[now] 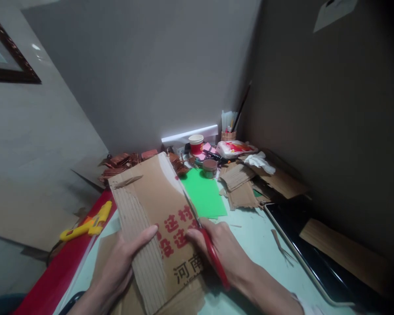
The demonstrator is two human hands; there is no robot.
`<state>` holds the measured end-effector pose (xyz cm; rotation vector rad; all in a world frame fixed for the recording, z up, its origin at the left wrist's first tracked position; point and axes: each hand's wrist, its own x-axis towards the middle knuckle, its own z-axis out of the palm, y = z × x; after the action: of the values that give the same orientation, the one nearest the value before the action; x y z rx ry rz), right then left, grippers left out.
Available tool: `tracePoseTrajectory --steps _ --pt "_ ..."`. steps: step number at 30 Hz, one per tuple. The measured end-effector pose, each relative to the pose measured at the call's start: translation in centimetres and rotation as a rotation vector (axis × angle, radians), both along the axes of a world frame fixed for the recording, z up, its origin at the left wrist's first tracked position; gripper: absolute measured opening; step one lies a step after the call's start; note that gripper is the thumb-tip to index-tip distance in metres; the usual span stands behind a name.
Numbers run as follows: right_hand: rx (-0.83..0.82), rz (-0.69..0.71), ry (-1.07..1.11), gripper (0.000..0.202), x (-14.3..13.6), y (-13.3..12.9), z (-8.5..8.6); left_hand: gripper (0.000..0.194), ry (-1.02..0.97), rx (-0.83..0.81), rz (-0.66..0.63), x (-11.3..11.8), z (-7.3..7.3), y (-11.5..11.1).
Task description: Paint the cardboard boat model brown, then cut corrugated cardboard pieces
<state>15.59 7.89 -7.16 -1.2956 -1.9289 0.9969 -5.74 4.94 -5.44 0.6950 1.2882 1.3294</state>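
A piece of brown cardboard (153, 192) printed with red and black characters is held tilted up above the table. Part of its top layer is peeled at the left, baring the ridges. My left hand (118, 260) grips that ridged side, thumb on the front and the other fingers hidden behind. In my right hand (230, 247) is a pair of scissors with red handles (215, 260). Their dark blades lie along the cardboard's right edge; whether they are parted I cannot tell. My right thumb reaches over the printed face.
Green paper (205, 194) lies behind the cardboard. A yellow glue gun (93, 223) rests at left, near brown corrugated pieces (118, 168). A paper cup (196, 144) and small jar (210, 168) stand at the back. Cardboard scraps (241, 192) and a black glossy panel (302, 245) are at right.
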Motion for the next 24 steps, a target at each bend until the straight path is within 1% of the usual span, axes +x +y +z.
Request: tracePoseTrajectory --steps 4,7,10,14,19,21,24 --pt "0.031 -0.036 -0.024 0.049 -0.5 0.4 -0.9 0.091 0.022 -0.027 -0.019 0.0 0.5 0.0" --pt "0.050 -0.044 -0.025 0.052 -0.5 0.5 -0.9 0.090 0.025 -0.022 -0.028 0.1 0.9 0.0" --pt "0.057 -0.020 -0.024 0.050 -0.3 0.3 -0.3 0.092 0.029 -0.004 -0.021 0.2 1.0 0.0" --pt "0.046 0.039 -0.018 0.045 0.4 -0.3 1.4 0.097 0.010 0.010 -0.054 0.2 0.9 0.1" --pt "-0.014 0.169 0.117 0.042 1.4 -0.9 3.3 0.101 -0.015 -0.020 -0.111 0.2 0.8 -0.5" --pt "-0.034 0.170 0.128 0.044 1.6 -1.0 3.6 0.101 -0.017 -0.024 -0.132 0.3 0.7 -0.7" --pt "-0.022 0.136 0.078 0.049 1.6 -0.8 3.3 0.103 0.006 -0.035 -0.158 0.4 0.6 -0.7"
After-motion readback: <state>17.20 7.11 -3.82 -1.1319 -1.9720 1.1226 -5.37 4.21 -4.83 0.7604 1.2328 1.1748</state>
